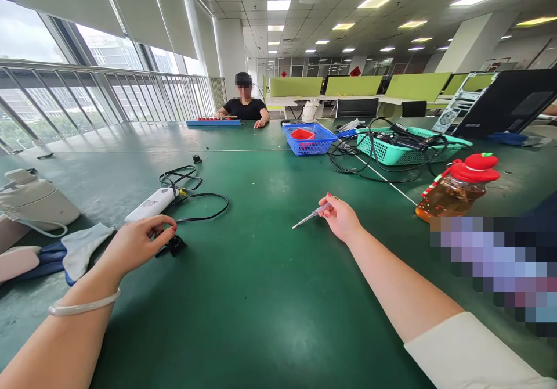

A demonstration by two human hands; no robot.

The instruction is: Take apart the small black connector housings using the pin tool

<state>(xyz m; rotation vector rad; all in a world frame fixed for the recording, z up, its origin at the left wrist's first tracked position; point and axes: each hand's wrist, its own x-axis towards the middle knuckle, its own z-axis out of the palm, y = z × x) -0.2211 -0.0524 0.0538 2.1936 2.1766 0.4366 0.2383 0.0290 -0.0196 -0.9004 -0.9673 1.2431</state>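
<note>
My right hand pinches a thin clear-handled screwdriver, its metal tip pointing left just above the green table. My left hand, with a pale bangle on the wrist, rests on a small black plug, fingers curled over it. A black cable runs from there in loops to a white power strip lying just beyond the left hand.
A white appliance and grey cloths lie at the left edge. A bottle with a red cap stands at right. A blue basket, a teal basket with cables and a seated person are farther back.
</note>
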